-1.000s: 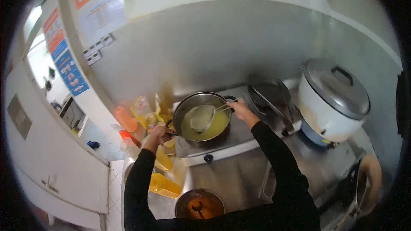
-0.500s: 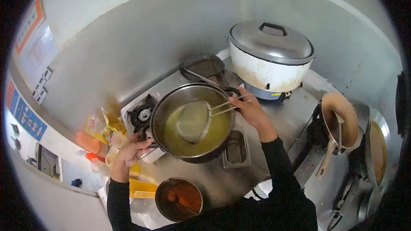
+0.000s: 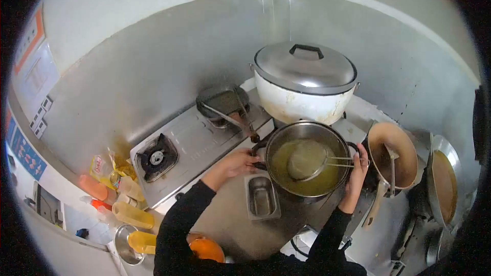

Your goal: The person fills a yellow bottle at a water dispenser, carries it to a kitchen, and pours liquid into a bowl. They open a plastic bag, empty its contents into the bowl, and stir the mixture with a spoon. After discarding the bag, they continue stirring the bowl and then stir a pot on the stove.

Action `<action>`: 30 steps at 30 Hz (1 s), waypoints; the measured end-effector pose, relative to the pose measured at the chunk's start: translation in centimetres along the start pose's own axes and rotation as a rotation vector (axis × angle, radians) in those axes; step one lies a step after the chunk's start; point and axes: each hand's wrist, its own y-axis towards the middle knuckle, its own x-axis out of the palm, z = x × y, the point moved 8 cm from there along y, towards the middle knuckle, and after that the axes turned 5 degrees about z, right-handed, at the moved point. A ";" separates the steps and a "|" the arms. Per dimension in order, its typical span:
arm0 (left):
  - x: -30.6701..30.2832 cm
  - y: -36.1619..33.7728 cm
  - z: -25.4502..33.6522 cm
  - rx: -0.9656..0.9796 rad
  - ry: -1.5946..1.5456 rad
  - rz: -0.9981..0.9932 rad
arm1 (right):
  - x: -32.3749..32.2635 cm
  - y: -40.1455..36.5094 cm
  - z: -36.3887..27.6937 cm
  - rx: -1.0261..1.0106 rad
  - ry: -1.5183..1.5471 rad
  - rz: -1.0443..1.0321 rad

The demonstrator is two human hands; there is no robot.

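Both hands carry a wide dark pot (image 3: 307, 132) of yellowish, oil-like liquid (image 3: 332, 180), in front of the big rice cooker. My left hand (image 3: 236, 164) is closed around its left black handle. On the other side, my right hand (image 3: 357, 174) grips the right handle, its fingers also by the wire handle of a strainer (image 3: 308, 159). The strainer's round mesh rests inside the pot, partly in the liquid. Below the left hand, a small rectangular metal container (image 3: 262, 198) sits in the steel counter. The pot's underside is hidden.
A lidded rice cooker (image 3: 307, 84) stands behind the pot. A stove burner (image 3: 156, 157) and a small pan (image 3: 222, 103) with tongs are left. A used wok (image 3: 394, 143) and a large pan (image 3: 444, 186) stand right. Bottles (image 3: 132, 214) crowd the left edge.
Both hands have moved the pot rightward from beside the burner to in front of the rice cooker. More of the stove now shows. The camera view has shifted too.
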 end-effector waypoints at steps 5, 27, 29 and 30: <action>1.9 5.0 -1.5 -0.096 0.208 0.191 | -3.4 0.8 4.4 0.034 -0.101 0.204; 0.5 -2.1 -1.5 0.279 0.713 -0.036 | -4.9 -1.3 16.3 0.510 0.178 0.227; 2.1 -12.7 3.2 0.445 0.967 0.072 | -6.3 -3.4 15.1 0.262 -0.069 0.474; 1.6 -17.4 4.3 0.466 1.001 0.201 | -7.0 -4.4 13.4 0.051 -0.266 0.575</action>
